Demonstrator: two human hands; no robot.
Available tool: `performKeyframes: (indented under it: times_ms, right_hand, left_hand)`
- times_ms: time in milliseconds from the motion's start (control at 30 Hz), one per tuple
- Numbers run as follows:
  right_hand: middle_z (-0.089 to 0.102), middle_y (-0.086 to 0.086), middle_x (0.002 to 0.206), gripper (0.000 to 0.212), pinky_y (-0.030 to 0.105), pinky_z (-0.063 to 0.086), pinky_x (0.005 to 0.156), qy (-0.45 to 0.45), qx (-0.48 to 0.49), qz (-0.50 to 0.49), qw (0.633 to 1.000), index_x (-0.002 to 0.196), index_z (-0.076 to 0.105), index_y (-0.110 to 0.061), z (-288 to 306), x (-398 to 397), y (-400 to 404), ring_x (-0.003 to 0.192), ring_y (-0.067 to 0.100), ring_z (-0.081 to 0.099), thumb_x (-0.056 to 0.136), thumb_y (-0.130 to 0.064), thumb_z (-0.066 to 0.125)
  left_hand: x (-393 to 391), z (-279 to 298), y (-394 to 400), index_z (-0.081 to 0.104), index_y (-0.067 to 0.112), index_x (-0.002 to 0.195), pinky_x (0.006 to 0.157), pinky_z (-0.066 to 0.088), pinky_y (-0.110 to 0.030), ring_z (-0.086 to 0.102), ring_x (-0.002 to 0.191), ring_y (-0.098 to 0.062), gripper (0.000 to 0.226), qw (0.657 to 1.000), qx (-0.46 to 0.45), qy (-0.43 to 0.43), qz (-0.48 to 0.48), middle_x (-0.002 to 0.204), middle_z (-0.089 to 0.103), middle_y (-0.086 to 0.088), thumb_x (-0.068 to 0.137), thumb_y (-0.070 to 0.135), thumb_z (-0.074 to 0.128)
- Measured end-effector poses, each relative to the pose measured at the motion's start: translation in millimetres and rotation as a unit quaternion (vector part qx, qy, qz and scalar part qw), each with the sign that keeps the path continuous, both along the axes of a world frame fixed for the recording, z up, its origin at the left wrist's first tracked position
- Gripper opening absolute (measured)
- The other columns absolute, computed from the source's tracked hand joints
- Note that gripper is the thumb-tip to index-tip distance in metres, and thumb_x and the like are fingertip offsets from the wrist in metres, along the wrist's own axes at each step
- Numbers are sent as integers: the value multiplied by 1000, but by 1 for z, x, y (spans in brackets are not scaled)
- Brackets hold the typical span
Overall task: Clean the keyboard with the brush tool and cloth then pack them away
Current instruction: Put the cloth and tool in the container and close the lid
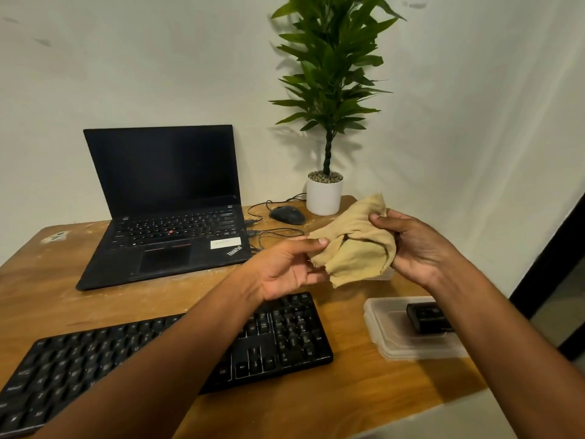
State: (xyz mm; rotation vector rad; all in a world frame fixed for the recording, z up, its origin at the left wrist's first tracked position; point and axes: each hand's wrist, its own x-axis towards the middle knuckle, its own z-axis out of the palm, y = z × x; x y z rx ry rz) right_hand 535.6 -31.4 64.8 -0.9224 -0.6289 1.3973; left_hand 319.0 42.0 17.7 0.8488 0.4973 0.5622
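Lying nearest the viewer, below both forearms, is the black full-size keyboard (pixel 177 353), resting flat on the light wooden table (pixel 332 394); the left forearm is crossing above its right half.

Both hands are raised above the table, beyond the keyboard. The left hand (pixel 285 269) is pinching the near left edge of the crumpled beige cloth (pixel 354 248) between thumb and fingers. The right hand (pixel 414 245) is gripping the cloth's right side, thumb pressing on top and fingers curling behind it. The cloth is hanging bunched between the two hands, clear of the table surface.

Below the right hand and right forearm, a clear shallow plastic container (pixel 408 331) is sitting on the table near its right edge. A small black boxy object (pixel 425 316) is lying inside it, partly hidden by the forearm; whether this is the brush tool cannot be told.

Left of the left hand and farther back, an open black laptop (pixel 164 204) with a dark screen is standing on the table. Beyond the hands, a black corded mouse (pixel 287 214) is resting just beside a white pot holding a tall green plant (pixel 326 122), in the table's far corner against the white wall.
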Motion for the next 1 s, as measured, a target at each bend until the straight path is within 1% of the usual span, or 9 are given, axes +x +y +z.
performKeyframes:
  times_ms: [133,233,300,433,533,700,833,933,1000]
  right_hand:
    - [74,20,118,28,38,65,78,-152,-1,-52,987,126,67,0,-1,12,7,100,30,75,99,2,61]
    - [77,9,110,19,31,58,70,-335,1,-95,938,120,69,-11,1,14,8,102,26,74,102,-8,63]
    - [76,6,110,17,29,56,65,-378,-7,-94,921,120,67,-15,4,16,10,97,22,74,103,-14,63]
    - [75,16,120,25,35,63,74,-269,9,-51,962,127,66,-8,7,22,15,96,25,74,103,-7,61]
    - [74,16,119,34,33,64,74,-158,42,-10,987,134,63,-5,10,26,17,96,24,73,101,1,58]
    - [74,15,111,38,32,64,72,-71,71,27,995,131,64,-10,15,26,18,91,24,74,98,7,54]
    - [76,12,107,42,28,64,63,-122,84,27,989,131,64,-9,16,28,18,81,17,75,93,7,61]
    - [76,16,111,39,28,62,64,-208,61,-8,976,131,66,0,14,34,19,81,17,75,92,3,68]
    - [78,16,108,37,29,62,64,-247,54,-20,967,128,68,1,13,37,20,80,17,76,92,1,70]
  left_hand:
    - [4,9,6,63,-2,113,83,63,-51,75,99,-34,26,999,6,20,30,116,72,-22,87,-5,67]
    - [11,16,13,63,1,121,71,66,-44,75,98,-32,33,995,46,63,60,117,72,-21,90,-10,66]
    - [17,20,17,62,1,126,64,66,-40,74,95,-29,38,991,73,87,73,116,72,-20,91,-12,66]
    - [26,27,23,64,2,122,62,65,-39,75,89,-26,35,990,73,77,90,106,75,-17,90,-12,66]
    - [31,30,23,66,4,116,81,64,-47,74,97,-29,29,994,56,50,83,107,74,-15,88,-2,72]
    - [37,31,22,60,0,137,111,44,-63,64,123,-38,62,999,-14,-26,24,130,68,-19,84,25,80]
    - [44,39,19,67,2,123,97,56,-53,70,112,-33,43,998,5,-25,49,117,74,-18,82,15,77]
    - [49,43,23,64,-1,133,93,59,-42,68,118,-32,58,996,39,25,81,124,72,-19,77,8,78]
    - [51,43,29,63,-1,134,97,58,-43,67,122,-33,55,991,76,50,97,126,71,-20,81,0,78]
